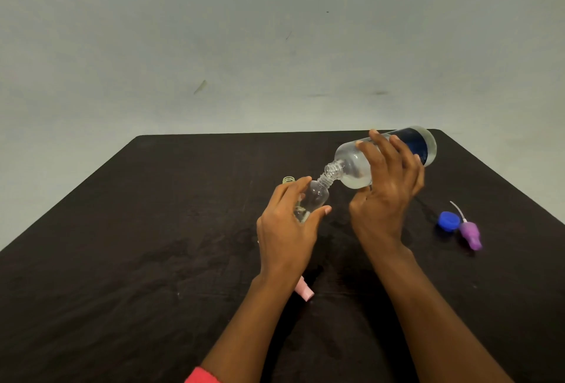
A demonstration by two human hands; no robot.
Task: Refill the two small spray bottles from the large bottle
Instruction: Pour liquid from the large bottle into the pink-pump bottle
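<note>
My right hand [386, 196] grips the large clear bottle [351, 165] with a dark blue label, tipped almost flat with its open neck pointing down-left. That neck meets the open mouth of a small clear bottle [316, 196], tilted toward it, which my left hand [287, 229] holds around its lower part. A little liquid lies in the small bottle's bottom. Behind my left hand, only the open neck of a second small bottle [288, 180] shows.
On the black table [122, 245], a blue cap [448, 221] and a purple spray head [469, 232] with its thin tube lie to the right. A pink spray head [304, 291] lies partly under my left wrist. A pale wall stands behind the table.
</note>
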